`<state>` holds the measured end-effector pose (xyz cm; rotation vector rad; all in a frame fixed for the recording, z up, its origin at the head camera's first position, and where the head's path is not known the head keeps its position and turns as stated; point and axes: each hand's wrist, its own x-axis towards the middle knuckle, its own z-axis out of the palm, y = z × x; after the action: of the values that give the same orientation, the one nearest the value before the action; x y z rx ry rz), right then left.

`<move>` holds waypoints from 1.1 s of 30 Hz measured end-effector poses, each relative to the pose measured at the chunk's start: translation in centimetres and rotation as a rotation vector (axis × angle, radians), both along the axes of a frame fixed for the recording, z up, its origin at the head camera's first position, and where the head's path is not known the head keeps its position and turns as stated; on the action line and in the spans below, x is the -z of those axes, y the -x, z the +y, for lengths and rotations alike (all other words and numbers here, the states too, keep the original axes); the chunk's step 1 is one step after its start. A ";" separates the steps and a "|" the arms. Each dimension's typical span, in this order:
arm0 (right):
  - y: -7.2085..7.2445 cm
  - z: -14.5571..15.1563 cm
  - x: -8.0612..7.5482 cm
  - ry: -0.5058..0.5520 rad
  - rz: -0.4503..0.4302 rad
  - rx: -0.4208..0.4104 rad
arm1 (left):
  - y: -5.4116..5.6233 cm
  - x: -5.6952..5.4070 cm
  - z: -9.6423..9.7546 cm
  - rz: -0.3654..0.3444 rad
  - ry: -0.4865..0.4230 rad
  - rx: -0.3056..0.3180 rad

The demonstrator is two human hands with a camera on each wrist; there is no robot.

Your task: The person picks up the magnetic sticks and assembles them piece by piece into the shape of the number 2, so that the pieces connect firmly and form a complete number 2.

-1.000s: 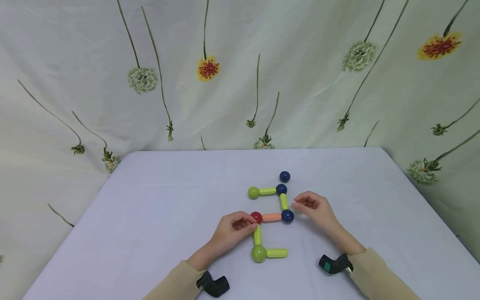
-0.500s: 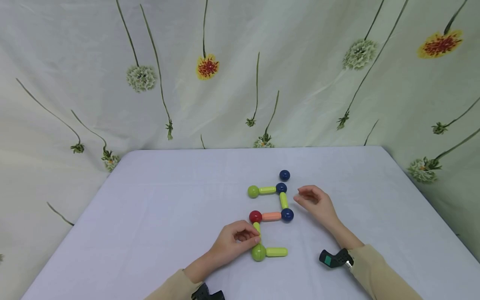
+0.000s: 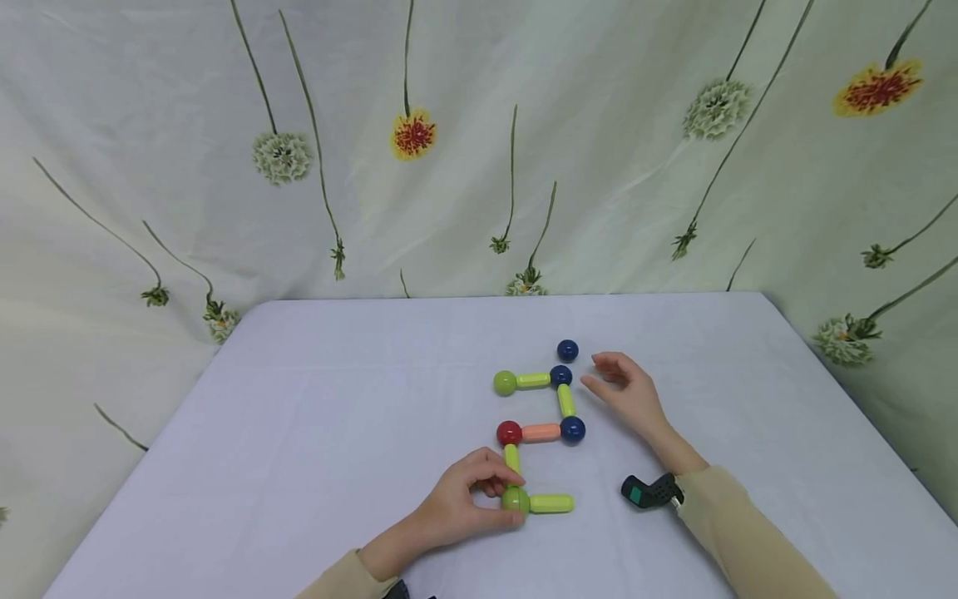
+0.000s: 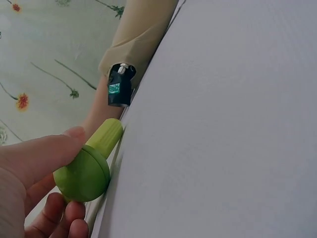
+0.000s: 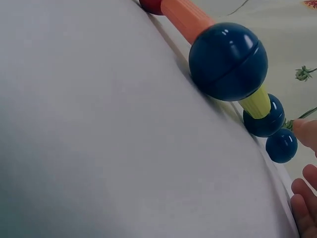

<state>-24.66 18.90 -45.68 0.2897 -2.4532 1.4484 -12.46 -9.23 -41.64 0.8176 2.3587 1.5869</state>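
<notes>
A zigzag of magnetic balls and rods lies on the white table. My left hand (image 3: pixel 470 501) holds its near green ball (image 3: pixel 514 499) between thumb and fingers. In the left wrist view the thumb crosses the green ball (image 4: pixel 83 174) beside a yellow-green rod (image 4: pixel 106 137). From that ball, one rod points right (image 3: pixel 551 503) and another rod (image 3: pixel 512 457) leads up to the red ball (image 3: pixel 509 433). My right hand (image 3: pixel 630 398), fingers loosely curved and holding nothing, hovers right of the upper blue ball (image 3: pixel 560 376). Near its fingertips is a loose blue ball (image 3: pixel 567 350).
An orange rod (image 3: pixel 540 433) links the red ball to the lower blue ball (image 3: pixel 572 429). A yellow-green rod (image 3: pixel 565 401) joins the two linked blue balls. At the far left end sits another green ball (image 3: pixel 505 383). A flowered cloth (image 3: pixel 449 208) hangs behind the table.
My left hand has moved from the red ball down to the near green ball and spread around it. My right hand has shifted up toward the loose blue ball.
</notes>
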 end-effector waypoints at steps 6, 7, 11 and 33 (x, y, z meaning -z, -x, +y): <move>1.5 -0.5 0.1 -0.029 0.008 0.012 | 1.1 2.7 -0.4 0.021 0.045 -0.007; 1.7 -0.6 0.2 -0.033 0.010 0.014 | 1.1 2.9 -0.4 0.024 0.046 -0.008; 2.5 -0.9 0.2 -0.036 0.016 0.002 | 1.3 3.0 -0.5 0.036 0.051 -0.004; 4.3 -2.0 0.3 -0.213 -0.025 -0.017 | 1.3 2.9 -0.4 0.023 0.048 0.008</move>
<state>-28.92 16.94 -45.98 0.3381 -2.6340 1.2040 -13.74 -9.65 -44.53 0.8382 2.3961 1.5203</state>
